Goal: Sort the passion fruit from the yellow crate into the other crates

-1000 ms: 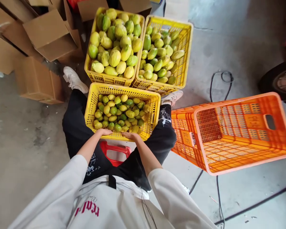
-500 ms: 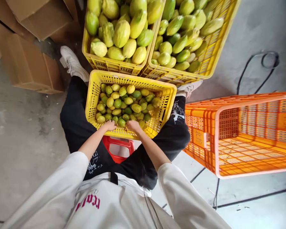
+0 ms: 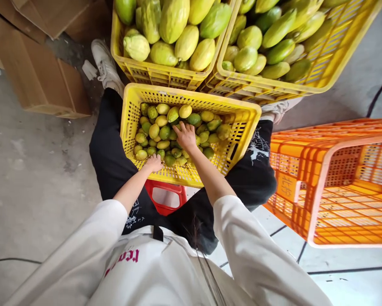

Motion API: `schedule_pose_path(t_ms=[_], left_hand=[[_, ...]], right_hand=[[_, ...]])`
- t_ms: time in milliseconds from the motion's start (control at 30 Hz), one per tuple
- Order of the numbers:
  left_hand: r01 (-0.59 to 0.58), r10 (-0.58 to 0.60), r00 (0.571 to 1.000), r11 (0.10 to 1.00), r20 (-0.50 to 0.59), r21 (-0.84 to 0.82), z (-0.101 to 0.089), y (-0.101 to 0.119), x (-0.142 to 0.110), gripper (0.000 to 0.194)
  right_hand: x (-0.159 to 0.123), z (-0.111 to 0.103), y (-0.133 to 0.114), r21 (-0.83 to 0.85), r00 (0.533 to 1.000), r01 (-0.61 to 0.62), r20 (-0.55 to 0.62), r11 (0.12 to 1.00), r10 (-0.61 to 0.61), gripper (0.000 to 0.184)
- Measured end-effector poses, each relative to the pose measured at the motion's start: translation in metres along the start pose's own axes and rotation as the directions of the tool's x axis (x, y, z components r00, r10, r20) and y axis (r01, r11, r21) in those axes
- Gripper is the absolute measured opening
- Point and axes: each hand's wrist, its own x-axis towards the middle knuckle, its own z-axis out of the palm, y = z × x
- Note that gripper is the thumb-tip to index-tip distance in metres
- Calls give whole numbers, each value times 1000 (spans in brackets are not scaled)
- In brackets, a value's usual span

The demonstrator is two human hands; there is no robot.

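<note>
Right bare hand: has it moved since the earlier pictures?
Yes, forward: the right bare hand has gone from the near rim of the nearest yellow plastic crate to the middle of its small green-and-yellow fruit.

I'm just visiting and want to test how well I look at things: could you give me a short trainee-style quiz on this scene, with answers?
1. Multiple choice: which hand reaches farther forward? (a) the left hand (b) the right hand
2. True or false: the orange crate is at the left of the picture.
3. Fill in: the fruit around that hand lies in the nearest crate, which is coloured ____.

Key:
1. b
2. False; the orange crate is at the right.
3. yellow
</note>
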Motion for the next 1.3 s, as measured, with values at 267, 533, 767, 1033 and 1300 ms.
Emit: schedule_pose_path(t_ms=[267,533,767,1033,1300], left_hand=[[-28,2,967,995,-256,-100,-19,12,8,72],[-152,117,957,981,-264,-118,-4,-1,5,76],[-163,160,958,987,-237,7,-6,-5,-2,71],[-166,163,961,986,-222,7,0,-5,21,63],[-254,208,941,955,-267,-151,-6,-25,44,47]], right_hand=[[-21,-11,20,55,979,-199,-32,978,201,65],[-62,-3,13,306,862,-463,-64,832,504,60],[-93,13,22,426,888,-413,-8,805,460,59],[-90,22,24,379,896,-431,76,819,437,65],[-88,32,11,309,894,-425,-6,851,448,65]])
